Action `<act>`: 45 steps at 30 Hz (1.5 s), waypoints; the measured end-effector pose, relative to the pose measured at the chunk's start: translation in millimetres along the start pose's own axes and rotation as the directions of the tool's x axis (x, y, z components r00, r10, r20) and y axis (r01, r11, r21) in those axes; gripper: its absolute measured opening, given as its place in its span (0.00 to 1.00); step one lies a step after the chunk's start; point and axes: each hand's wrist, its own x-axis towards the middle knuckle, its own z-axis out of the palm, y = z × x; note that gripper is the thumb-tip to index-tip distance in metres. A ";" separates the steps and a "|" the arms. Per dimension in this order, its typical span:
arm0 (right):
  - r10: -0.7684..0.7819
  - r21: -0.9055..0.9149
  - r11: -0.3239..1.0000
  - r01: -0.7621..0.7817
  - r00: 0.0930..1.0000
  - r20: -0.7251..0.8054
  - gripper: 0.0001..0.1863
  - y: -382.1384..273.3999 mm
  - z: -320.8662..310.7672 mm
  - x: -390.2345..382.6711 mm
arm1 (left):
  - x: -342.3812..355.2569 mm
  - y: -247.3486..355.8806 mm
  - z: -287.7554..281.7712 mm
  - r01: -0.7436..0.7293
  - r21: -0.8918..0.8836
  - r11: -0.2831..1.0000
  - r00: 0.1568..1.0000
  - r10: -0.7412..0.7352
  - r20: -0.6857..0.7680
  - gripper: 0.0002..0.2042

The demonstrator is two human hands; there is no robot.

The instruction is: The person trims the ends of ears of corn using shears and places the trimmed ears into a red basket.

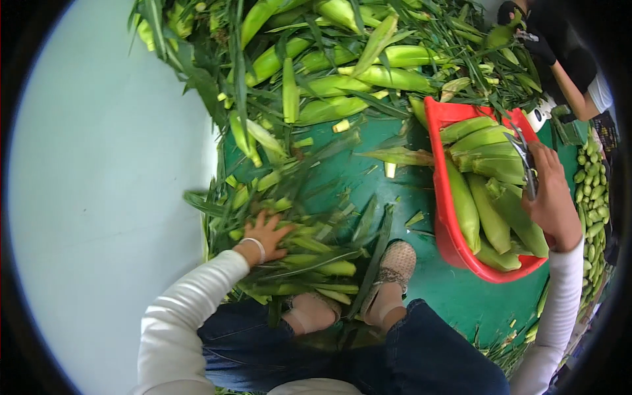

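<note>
My left hand (266, 237) has its fingers spread over a heap of green husk leaves and cut stalk bits (313, 266) beside my feet. At the right, my right hand (553, 197) is closed around metal hand shears (525, 158), their blades pointing away from me. The shears are above the right side of a red plastic basket (442, 197). Unhusked green corn ears (486, 209) fill much of this basket. Part of the shears' handles is hidden inside my right hand.
A big pile of corn ears and leaves (349, 85) spans the far side of the green floor (401, 191). A pale wall (112, 164) stands on the left. At the far right, a co-worker's dark-gloved hand (536, 45) is near several green pods or fruits (594, 191).
</note>
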 end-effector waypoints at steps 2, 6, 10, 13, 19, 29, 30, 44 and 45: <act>-0.025 0.148 0.988 0.035 0.997 -0.067 0.35 -31.3 -6.7 -0.9 | -24.3 -62.7 44.6 0.215 -0.094 0.972 0.951 -0.186 0.248 0.36; 0.064 0.498 0.866 -0.055 0.998 0.001 0.36 -74.9 -34.4 -34.3 | -23.4 -162.0 68.5 0.336 0.014 0.942 0.822 -0.301 0.483 0.21; -0.026 0.836 0.464 -0.292 0.939 0.342 0.32 -112.3 9.9 -22.8 | 7.5 -239.2 23.5 0.074 0.362 0.929 0.997 -0.068 -0.031 0.16; 0.052 0.820 0.405 -0.404 0.906 0.420 0.34 -121.3 36.6 -26.5 | 90.7 -157.3 -93.1 0.157 -0.628 0.763 0.573 -0.588 -0.571 0.18; -0.032 0.809 0.473 -0.348 0.912 0.410 0.34 -137.6 66.1 -32.3 | 145.6 -197.9 -118.0 0.256 -0.825 0.503 0.454 -0.816 -0.357 0.37; -0.179 0.850 0.135 -0.510 0.831 0.527 0.24 -181.0 110.0 -18.8 | 46.9 -41.0 -8.5 -0.401 -0.617 -0.678 0.904 -0.185 -0.385 0.23; -0.216 0.843 0.175 -0.508 0.816 0.537 0.23 -186.7 113.8 -21.2 | 32.0 -22.0 -1.3 -0.490 -0.481 -0.727 0.818 -0.192 -0.542 0.24; -0.167 0.944 0.207 -0.256 0.942 0.292 0.26 -228.0 140.6 -29.7 | -48.6 107.6 -47.4 -0.695 -0.214 -0.686 0.711 -0.609 -0.352 0.25; -0.120 0.948 0.224 -0.226 0.959 0.257 0.25 -230.0 147.9 -31.0 | -50.4 115.2 -48.2 -0.697 -0.221 -0.682 0.706 -0.596 -0.383 0.25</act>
